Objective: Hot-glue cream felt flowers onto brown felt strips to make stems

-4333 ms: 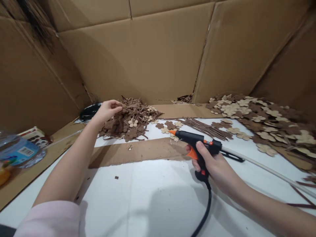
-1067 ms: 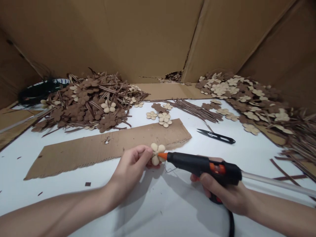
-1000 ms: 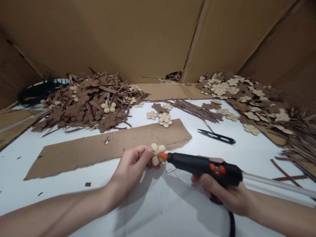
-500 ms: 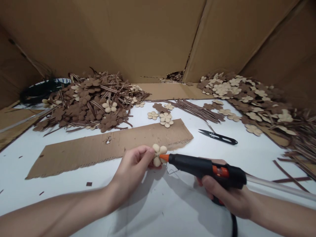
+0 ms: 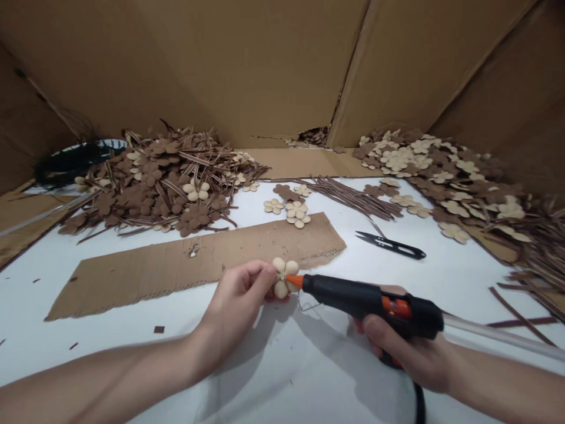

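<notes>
Between thumb and fingers, my left hand pinches a cream fabric flower by its left side, just above the white tabletop. My right hand is wrapped round the handle of a black glue gun with an orange nozzle. The nozzle tip meets the middle of the flower, where a small shiny spot shows. A clear glue stick runs out of the gun's back end. Beyond my hands lies a strip of brown cardboard; some cream flowers rest at its far edge.
Brown and cream flowers with ribbons form a heap at the back left. Another flower pile stands at the back right. A ribbon bundle and black thread snips lie between them. Cardboard walls enclose the table.
Almost nothing differs. The glue gun has shifted very slightly to the right, its tip still at the flower's middle.
</notes>
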`<move>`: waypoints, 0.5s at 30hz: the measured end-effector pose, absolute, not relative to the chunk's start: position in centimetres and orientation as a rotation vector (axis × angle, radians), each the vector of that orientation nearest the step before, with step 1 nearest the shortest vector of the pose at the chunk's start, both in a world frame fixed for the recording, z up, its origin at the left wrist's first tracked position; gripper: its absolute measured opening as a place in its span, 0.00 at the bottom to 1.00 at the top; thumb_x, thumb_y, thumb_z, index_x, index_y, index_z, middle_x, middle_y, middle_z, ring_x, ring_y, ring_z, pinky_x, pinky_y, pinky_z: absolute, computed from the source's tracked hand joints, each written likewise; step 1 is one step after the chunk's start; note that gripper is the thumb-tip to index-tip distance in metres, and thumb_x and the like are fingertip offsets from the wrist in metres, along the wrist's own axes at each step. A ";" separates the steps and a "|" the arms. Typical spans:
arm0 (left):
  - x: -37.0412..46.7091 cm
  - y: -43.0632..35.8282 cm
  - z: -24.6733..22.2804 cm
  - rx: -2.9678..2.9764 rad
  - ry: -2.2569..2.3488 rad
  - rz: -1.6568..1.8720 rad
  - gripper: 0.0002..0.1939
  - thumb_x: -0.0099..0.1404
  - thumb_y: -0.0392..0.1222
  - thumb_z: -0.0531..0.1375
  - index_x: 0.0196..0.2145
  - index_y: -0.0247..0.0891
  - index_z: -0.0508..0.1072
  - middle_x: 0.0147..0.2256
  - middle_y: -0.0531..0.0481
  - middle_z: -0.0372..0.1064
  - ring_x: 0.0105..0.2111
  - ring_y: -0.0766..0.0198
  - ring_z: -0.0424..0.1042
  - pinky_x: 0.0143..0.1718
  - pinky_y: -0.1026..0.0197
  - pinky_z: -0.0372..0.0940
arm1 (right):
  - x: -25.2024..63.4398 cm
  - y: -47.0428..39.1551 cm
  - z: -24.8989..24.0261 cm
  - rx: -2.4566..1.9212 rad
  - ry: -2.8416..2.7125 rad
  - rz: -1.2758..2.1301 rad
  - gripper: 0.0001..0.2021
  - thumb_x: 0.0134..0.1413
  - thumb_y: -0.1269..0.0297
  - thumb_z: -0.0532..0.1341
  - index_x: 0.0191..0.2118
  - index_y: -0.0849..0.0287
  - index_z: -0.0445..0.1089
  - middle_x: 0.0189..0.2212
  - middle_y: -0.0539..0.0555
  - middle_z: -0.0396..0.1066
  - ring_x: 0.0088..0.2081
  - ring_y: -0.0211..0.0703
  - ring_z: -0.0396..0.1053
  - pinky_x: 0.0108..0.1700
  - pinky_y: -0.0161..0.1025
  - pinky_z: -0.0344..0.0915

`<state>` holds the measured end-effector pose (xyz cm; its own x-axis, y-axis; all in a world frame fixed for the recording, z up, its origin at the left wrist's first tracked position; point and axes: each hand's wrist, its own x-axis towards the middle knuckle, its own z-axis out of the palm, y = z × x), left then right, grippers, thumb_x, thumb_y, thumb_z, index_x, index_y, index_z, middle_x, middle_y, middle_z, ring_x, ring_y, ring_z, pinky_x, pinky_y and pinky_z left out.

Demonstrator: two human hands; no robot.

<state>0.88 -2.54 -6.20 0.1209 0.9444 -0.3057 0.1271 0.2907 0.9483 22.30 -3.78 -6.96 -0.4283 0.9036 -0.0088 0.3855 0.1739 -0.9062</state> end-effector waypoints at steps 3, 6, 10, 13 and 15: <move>0.9 -2.5 -6.2 1.113 1.312 0.846 0.17 0.63 0.46 0.52 0.21 0.34 0.68 0.23 0.50 0.67 0.26 0.67 0.65 0.29 0.67 0.58 | 22.3 -3.7 -7.0 -1.222 -1.920 1.176 0.19 0.55 0.47 0.49 0.25 0.57 0.60 0.19 0.48 0.61 0.16 0.33 0.57 0.16 0.32 0.56; 0.9 -2.6 -6.2 1.099 1.317 0.863 0.17 0.62 0.46 0.53 0.21 0.33 0.68 0.22 0.51 0.67 0.25 0.68 0.66 0.29 0.67 0.59 | 22.3 -3.7 -7.1 -1.239 -1.945 1.119 0.18 0.55 0.49 0.50 0.24 0.57 0.61 0.19 0.49 0.63 0.16 0.33 0.57 0.17 0.33 0.56; 0.9 -2.6 -6.2 1.090 1.314 0.890 0.16 0.62 0.45 0.54 0.21 0.33 0.69 0.21 0.51 0.68 0.24 0.69 0.66 0.27 0.69 0.59 | 22.2 -3.8 -7.0 -1.272 -1.958 1.048 0.16 0.54 0.52 0.52 0.23 0.57 0.61 0.19 0.51 0.66 0.16 0.33 0.58 0.18 0.34 0.57; 0.9 -2.6 -6.2 1.085 1.300 0.894 0.16 0.62 0.45 0.54 0.21 0.33 0.69 0.21 0.51 0.68 0.23 0.70 0.67 0.26 0.69 0.60 | 22.1 -4.0 -6.8 -1.287 -1.953 1.013 0.15 0.53 0.53 0.53 0.23 0.57 0.61 0.19 0.50 0.66 0.16 0.33 0.57 0.18 0.34 0.57; 1.0 -2.6 -6.2 1.091 1.304 0.889 0.16 0.61 0.45 0.54 0.21 0.33 0.69 0.20 0.51 0.68 0.22 0.70 0.67 0.25 0.70 0.60 | 22.1 -4.1 -6.8 -1.287 -1.969 0.978 0.14 0.53 0.54 0.54 0.23 0.57 0.62 0.18 0.50 0.65 0.16 0.34 0.58 0.19 0.34 0.57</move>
